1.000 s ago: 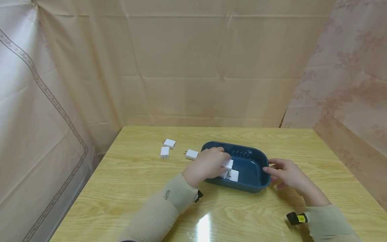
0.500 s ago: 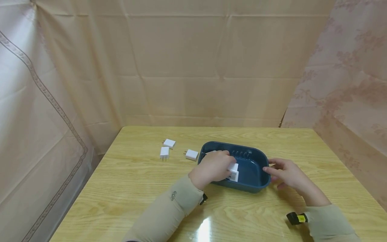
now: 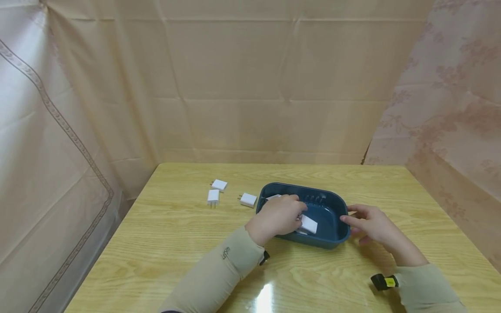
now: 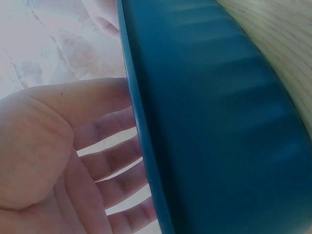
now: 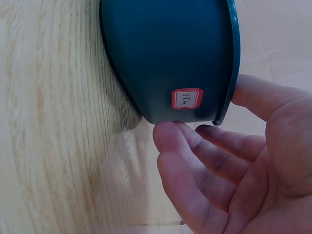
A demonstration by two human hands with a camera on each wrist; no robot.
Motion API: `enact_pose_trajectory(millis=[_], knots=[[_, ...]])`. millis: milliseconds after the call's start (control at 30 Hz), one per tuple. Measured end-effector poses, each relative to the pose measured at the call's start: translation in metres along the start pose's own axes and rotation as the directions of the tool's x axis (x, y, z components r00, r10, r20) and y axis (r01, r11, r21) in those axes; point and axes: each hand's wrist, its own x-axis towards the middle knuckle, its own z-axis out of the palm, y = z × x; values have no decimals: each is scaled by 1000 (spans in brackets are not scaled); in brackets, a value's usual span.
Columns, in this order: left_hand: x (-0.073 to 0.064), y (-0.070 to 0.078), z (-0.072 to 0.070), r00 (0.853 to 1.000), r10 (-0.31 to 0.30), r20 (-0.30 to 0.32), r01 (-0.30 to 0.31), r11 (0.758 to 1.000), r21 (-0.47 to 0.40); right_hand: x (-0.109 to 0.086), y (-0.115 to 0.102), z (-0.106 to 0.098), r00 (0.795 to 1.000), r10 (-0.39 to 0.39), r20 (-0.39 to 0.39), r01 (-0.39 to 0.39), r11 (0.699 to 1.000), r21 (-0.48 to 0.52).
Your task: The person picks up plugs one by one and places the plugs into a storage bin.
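A dark blue plastic bin (image 3: pixel 328 246) stands on the table, its inside partly covered by my left hand (image 3: pixel 278 215). That hand reaches in over the near left side, fingers right at a white wall charger (image 3: pixel 309 224) lying tilted. I cannot tell whether the fingers still hold it. In the left wrist view, the left hand (image 4: pixel 83 156) shows spread fingers, tips hidden behind the rim. Another white charger (image 3: pixel 273 197) shows partly beyond the knuckles. My right hand (image 3: pixel 369 224) grips the bin's right end, thumb on the rim and fingers against the outer wall (image 5: pixel 161 92).
To the left of the bin lie three white chargers: one close by (image 3: pixel 248 200), one with prongs toward me (image 3: pixel 213 197), and one farther back (image 3: pixel 219 185). The wood-grain table (image 3: pixel 164 243) ends at hanging cloth (image 3: pixel 254 108). A red-edged label (image 5: pixel 187 99) is on the bin's end.
My left hand has moved slightly right inside the bin. The charger at its fingers has shifted right and toward me, from raised to lower and tilted. The right hand has stayed put.
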Motion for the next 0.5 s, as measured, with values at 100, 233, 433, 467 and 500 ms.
enact_pose_trajectory(millis=[100, 233, 433, 467, 500], knots=[[0, -1, 0, 1000, -2, 5, 2, 1000, 3, 0, 0, 0, 1000, 0, -1, 0, 1000, -9], [-1, 0, 0, 1000, -12, 18, 11, 1000, 6, 0, 0, 0, 1000, -1, -5, 1, 1000, -16], [-3, -2, 0, 1000, -24, 16, 24, 1000, -4, 0, 0, 0, 1000, 0, -6, 0, 1000, -13], [-3, -4, 1, 1000, -26, 15, 27, 1000, -5, 0, 0, 0, 1000, 1, -6, -1, 1000, -13], [-4, -6, 1, 999, -33, 15, 33, 999, -12, 0, 1, 0, 1000, 3, -7, -3, 1000, -12]])
